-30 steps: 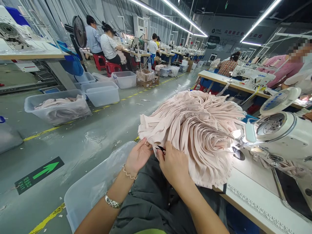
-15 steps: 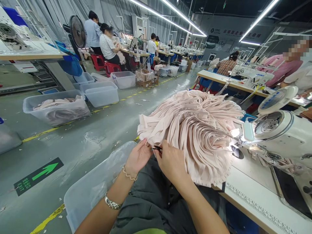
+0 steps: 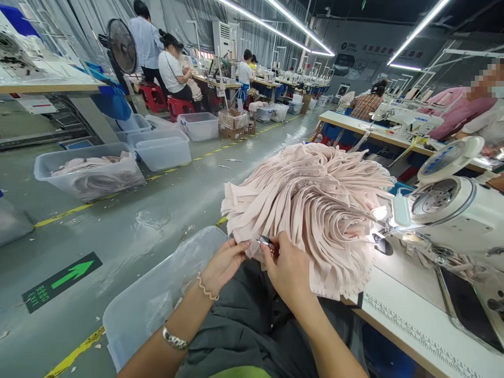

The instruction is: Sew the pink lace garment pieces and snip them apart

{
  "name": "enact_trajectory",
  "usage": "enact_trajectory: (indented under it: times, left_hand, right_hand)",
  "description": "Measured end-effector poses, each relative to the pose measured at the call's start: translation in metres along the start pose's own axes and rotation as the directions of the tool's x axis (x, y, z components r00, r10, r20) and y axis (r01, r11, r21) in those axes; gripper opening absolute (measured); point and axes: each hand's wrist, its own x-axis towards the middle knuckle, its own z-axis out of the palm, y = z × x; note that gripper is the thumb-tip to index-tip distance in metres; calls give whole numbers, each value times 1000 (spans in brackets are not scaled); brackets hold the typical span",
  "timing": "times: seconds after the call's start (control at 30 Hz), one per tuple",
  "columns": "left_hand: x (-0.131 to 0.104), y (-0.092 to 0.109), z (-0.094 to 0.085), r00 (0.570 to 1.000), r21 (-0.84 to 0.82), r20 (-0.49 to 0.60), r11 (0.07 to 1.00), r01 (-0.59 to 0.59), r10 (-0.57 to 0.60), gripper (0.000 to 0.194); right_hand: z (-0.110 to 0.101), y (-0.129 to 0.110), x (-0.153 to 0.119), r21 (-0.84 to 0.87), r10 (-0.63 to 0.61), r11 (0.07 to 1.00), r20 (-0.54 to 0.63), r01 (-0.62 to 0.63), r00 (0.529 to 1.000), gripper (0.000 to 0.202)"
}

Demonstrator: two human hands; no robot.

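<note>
A big heap of pale pink fabric pieces [image 3: 311, 210] lies in many folded layers on the front of the sewing table and hangs over its edge. At the heap's lower left edge, my left hand [image 3: 228, 262] pinches the edge of one piece between thumb and fingers. My right hand [image 3: 287, 268] is closed around small dark thread snips [image 3: 264, 240]. The blades point left at the fabric, close to my left fingertips. Whether they touch a thread cannot be made out.
A white sewing machine [image 3: 452, 210] stands right of the heap, with a phone [image 3: 468, 304] lying before it. By my left leg is a clear plastic bin [image 3: 134, 310]. More bins [image 3: 90, 178] line the floor. Co-workers sit at other machines.
Both hands have shifted slightly; my right hand and the snips moved a little right, and the blades now show more clearly. My left fingers moved a bit right and down along the fabric edge.
</note>
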Motion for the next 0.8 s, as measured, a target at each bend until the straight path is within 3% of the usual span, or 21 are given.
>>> enact_trajectory:
  times: [0.1, 0.27, 0.5, 0.63, 0.73, 0.8]
  left_hand:
    - [6, 10, 5, 995, -174, -71, 981, -85, 74, 28]
    - [6, 16, 14, 993, -306, -9, 945, -118, 122, 35]
    - [2, 8, 10, 997, -213, 43, 976, -53, 63, 29]
    - [-3, -6, 3, 996, -88, 19, 992, -88, 90, 18]
    - [-6, -16, -6, 1000, 61, 7, 998, -4, 4, 22]
    - [-5, -16, -9, 1000, 63, -22, 998, -10, 12, 18]
  right_hand:
    - [-3, -2, -7, -13, -19, 1000, 6, 19, 1000, 20]
    - [-1, -13, -4, -93, -41, 994, 110, 51, 993, 13]
    - [11, -27, 14, -190, -83, 974, 199, 122, 976, 10]
    - [11, -15, 10, -184, -52, 980, 116, 73, 992, 15]
    - [8, -3, 3, -135, -18, 991, 43, 23, 999, 18]
    - [6, 2, -1, -88, -16, 996, 7, 16, 1000, 18]
